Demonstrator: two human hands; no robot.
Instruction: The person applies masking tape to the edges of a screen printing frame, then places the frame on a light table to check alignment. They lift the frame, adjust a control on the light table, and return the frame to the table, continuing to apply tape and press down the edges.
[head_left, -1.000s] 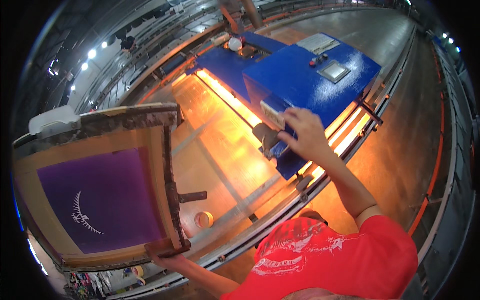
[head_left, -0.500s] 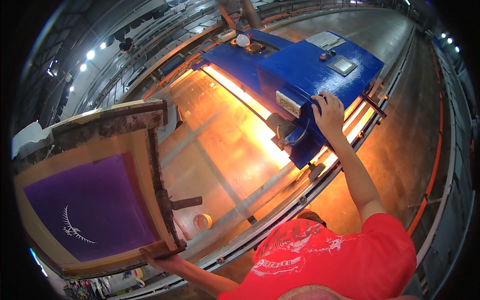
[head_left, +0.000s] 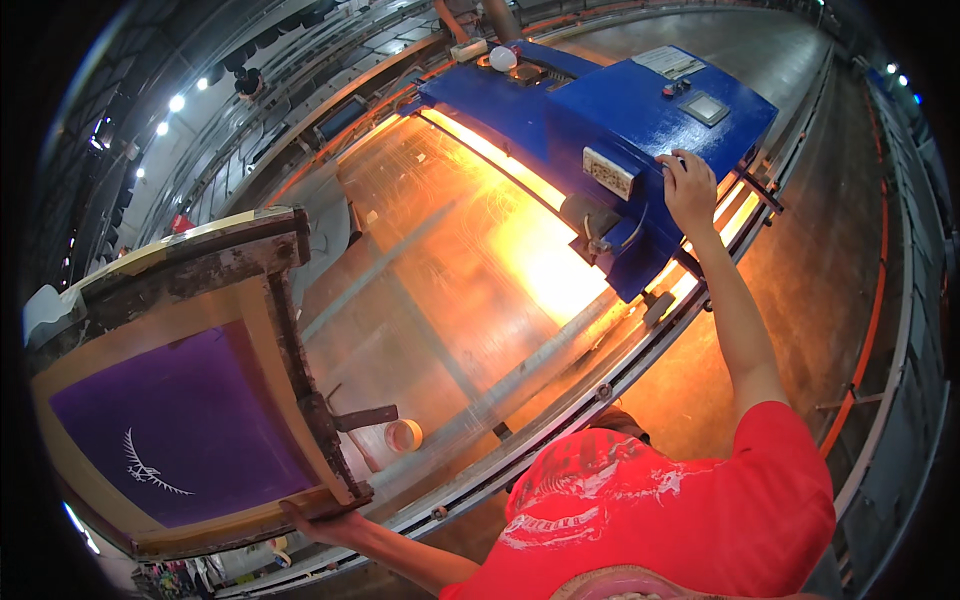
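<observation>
At the left, a screen-printing frame point(head_left: 290, 350) is tilted up, with a purple mesh point(head_left: 190, 420) bearing a white feather-like design. My left hand point(head_left: 325, 525) grips its lower right corner, the fingers partly hidden by the frame. A blue heater unit point(head_left: 620, 120) straddles the long print table point(head_left: 400, 320), glowing orange from beneath. My right hand point(head_left: 690, 190) is on the near edge of its housing, fingers bent over the edge. A roll of tape point(head_left: 404, 435) lies on the table beside the frame's handle point(head_left: 365, 418).
A metal rail point(head_left: 520, 440) runs along the table's near side. A white knob point(head_left: 502, 59) sits on the heater's far end. Another long table with an orange strip point(head_left: 862, 370) stretches along the right. Ceiling lamps point(head_left: 177, 103) shine at the far left.
The blue heater has slid to the right and away along the table, with my right hand moving along on it. The frame's upper right corner has shifted slightly left; my left hand stays in place.
</observation>
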